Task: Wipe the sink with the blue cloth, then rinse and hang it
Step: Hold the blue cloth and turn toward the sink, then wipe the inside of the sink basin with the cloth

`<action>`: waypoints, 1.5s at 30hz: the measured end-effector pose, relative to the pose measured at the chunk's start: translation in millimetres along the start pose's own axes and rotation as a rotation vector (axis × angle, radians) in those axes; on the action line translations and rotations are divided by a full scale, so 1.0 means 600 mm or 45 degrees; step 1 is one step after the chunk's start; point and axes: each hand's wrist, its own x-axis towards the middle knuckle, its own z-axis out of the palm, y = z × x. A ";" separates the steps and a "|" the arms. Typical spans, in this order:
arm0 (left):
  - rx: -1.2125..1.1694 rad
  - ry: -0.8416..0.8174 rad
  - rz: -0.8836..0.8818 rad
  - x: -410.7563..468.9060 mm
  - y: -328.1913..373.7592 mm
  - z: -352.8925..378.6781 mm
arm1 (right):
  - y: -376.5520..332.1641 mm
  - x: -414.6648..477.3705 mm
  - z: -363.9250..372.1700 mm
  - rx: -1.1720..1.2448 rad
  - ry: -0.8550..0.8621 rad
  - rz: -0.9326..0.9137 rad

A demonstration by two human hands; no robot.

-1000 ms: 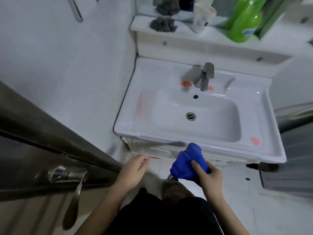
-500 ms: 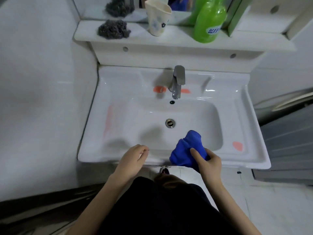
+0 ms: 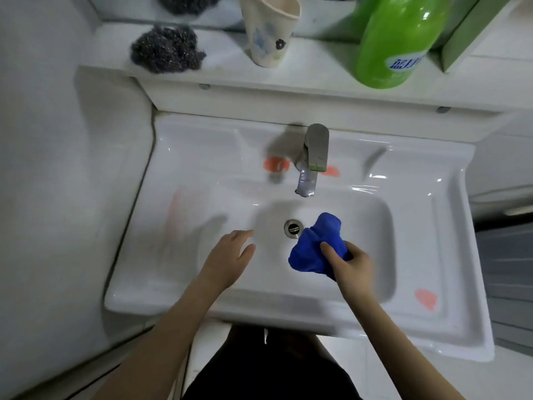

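Plain white wall (image 3: 43,168) on left. White shelf (image 3: 317,70) along the back: steel scourer (image 3: 167,50) at left end, patterned cup (image 3: 269,33) mid, green bottle (image 3: 398,39) toward right end. Pale tiled floor (image 3: 507,382) below. Grey slatted panel (image 3: 507,269) at right. Dim, even light.
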 end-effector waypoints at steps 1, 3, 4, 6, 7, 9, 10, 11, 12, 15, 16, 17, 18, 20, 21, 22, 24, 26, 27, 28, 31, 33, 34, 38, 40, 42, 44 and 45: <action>-0.009 -0.017 0.003 0.021 -0.008 0.008 | 0.009 0.018 0.013 0.007 -0.012 0.000; -0.038 -0.042 0.010 0.065 -0.024 0.029 | 0.029 0.053 0.042 0.006 -0.026 -0.019; -0.032 -0.047 0.012 0.088 -0.034 0.042 | 0.041 0.070 0.057 0.004 -0.043 -0.034; 0.054 -0.023 0.042 0.129 -0.056 0.064 | 0.067 0.104 0.087 -0.023 -0.106 -0.072; 0.158 0.003 0.113 0.150 -0.069 0.076 | 0.081 0.122 0.101 -0.067 -0.151 -0.115; 0.443 0.013 0.284 0.190 -0.098 0.100 | 0.112 0.159 0.127 -0.279 -0.252 -0.247; 0.573 -0.007 0.350 0.206 -0.110 0.110 | 0.132 0.176 0.136 -0.399 -0.295 -0.265; 0.679 -0.037 0.397 0.218 -0.120 0.120 | 0.148 0.189 0.142 -0.493 -0.332 -0.237; 0.765 -0.054 0.415 0.225 -0.130 0.128 | 0.159 0.200 0.143 -0.552 -0.361 -0.181; 0.922 -0.080 0.379 0.225 -0.153 0.142 | 0.171 0.211 0.137 -0.724 -0.409 -0.191; 0.924 -0.083 0.365 0.222 -0.153 0.142 | 0.169 0.212 0.133 -0.796 -0.410 -0.236; 0.910 -0.077 0.357 0.221 -0.149 0.143 | 0.164 0.214 0.129 -0.819 -0.390 -0.257; 0.868 -0.069 0.341 0.224 -0.145 0.146 | 0.159 0.217 0.127 -0.793 -0.356 -0.245; 0.643 -0.022 0.258 0.235 -0.129 0.153 | 0.144 0.231 0.132 -0.672 -0.249 -0.219; 0.473 0.015 0.207 0.243 -0.121 0.159 | 0.138 0.243 0.140 -0.631 -0.217 -0.209; 0.291 0.016 0.154 0.250 -0.111 0.167 | 0.129 0.255 0.150 -0.603 -0.218 -0.194; -0.052 -0.055 0.044 0.259 -0.085 0.182 | 0.116 0.278 0.175 -0.532 -0.258 -0.139; -0.349 -0.031 -0.132 0.265 -0.063 0.196 | 0.112 0.295 0.195 -0.464 -0.308 -0.076; -0.451 0.016 -0.227 0.268 -0.056 0.200 | 0.112 0.297 0.201 -0.466 -0.333 -0.063; -0.524 0.045 -0.310 0.272 -0.054 0.205 | 0.112 0.297 0.203 -0.468 -0.354 -0.060; -0.565 -0.019 -0.351 0.276 -0.053 0.207 | 0.114 0.292 0.196 -0.303 -0.369 -0.083; -0.641 -0.035 -0.320 0.273 -0.053 0.194 | 0.107 0.282 0.178 -0.100 -0.353 -0.102; -0.664 -0.023 -0.310 0.271 -0.053 0.186 | 0.101 0.276 0.165 -0.004 -0.340 -0.097; -0.695 0.123 -0.245 0.253 -0.047 0.143 | 0.078 0.247 0.108 0.258 -0.358 -0.122; -0.775 0.214 -0.209 0.241 -0.041 0.121 | 0.069 0.234 0.083 0.339 -0.367 -0.139; -0.877 0.298 -0.209 0.232 -0.046 0.107 | 0.069 0.227 0.062 0.379 -0.363 -0.155; -0.902 0.348 -0.248 0.225 -0.058 0.104 | 0.083 0.227 0.050 0.348 -0.331 -0.142; -0.863 0.345 -0.282 0.223 -0.066 0.109 | 0.095 0.229 0.048 0.290 -0.310 -0.121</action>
